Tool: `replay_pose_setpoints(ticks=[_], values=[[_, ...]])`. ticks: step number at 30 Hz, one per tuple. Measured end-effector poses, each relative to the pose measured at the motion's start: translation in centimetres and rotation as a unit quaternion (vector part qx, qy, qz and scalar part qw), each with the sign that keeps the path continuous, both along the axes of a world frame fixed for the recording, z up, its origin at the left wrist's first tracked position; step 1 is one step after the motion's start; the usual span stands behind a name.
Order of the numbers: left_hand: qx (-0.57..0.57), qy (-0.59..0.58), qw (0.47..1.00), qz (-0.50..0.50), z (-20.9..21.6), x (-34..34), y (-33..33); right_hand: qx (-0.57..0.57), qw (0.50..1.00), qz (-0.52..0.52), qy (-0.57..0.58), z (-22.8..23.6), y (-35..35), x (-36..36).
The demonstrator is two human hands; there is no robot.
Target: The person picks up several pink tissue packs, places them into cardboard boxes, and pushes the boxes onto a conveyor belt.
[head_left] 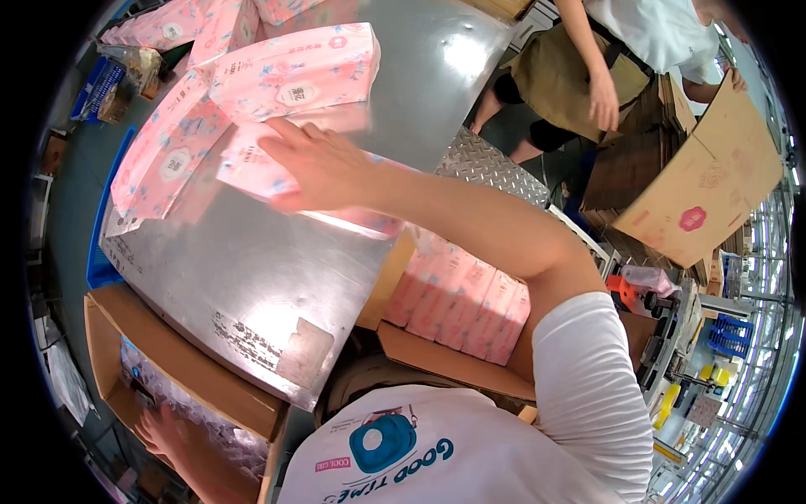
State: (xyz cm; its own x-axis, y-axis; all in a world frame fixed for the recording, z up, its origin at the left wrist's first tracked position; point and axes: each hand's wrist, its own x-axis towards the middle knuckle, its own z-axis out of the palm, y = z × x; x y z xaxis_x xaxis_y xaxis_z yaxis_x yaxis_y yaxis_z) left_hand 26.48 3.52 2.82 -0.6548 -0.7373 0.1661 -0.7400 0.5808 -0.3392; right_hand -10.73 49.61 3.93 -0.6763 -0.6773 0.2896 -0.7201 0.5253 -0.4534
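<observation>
My right hand (323,166) is stretched across the metal table, its fingers and thumb spanning a pink floral tissue pack (239,160). The forearm hides part of that pack. Just beyond the fingers lies a larger pink multi-pack (294,71), and another multi-pack (164,160) rests slantwise to its left. At the lower left, my left hand (164,433) is over an open cardboard box (185,349), fingers apart and slightly blurred. Crumpled clear plastic (227,437) fills the box around it. A small dark object (141,391) is near the fingertips; I cannot make out what it is.
An open carton (453,361) packed with upright pink packs (462,294) stands against the table (403,92) below my right arm. More pink packs (168,29) lie at the far left. At the upper right, a co-worker (588,67) holds a flattened carton (709,181) beside stacked cardboard.
</observation>
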Motion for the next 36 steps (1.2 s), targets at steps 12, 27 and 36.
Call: replay_pose_setpoints(ticks=[12, 27, 36], values=[[0.130, 0.025, 0.896, -0.424, 3.4, -40.1, 5.7, 0.200, 0.960, -0.146, -0.129, 0.7, -3.7, -18.2], [0.643, -0.151, 0.719, -0.217, 5.2, -22.8, 11.2, 0.200, 0.849, -0.009, -0.489, 2.4, 0.8, -4.2], [0.400, 0.219, 0.727, -0.513, 6.0, -50.4, 16.1, 0.139, 0.893, -0.423, -0.064, -1.2, -12.5, -26.8]])
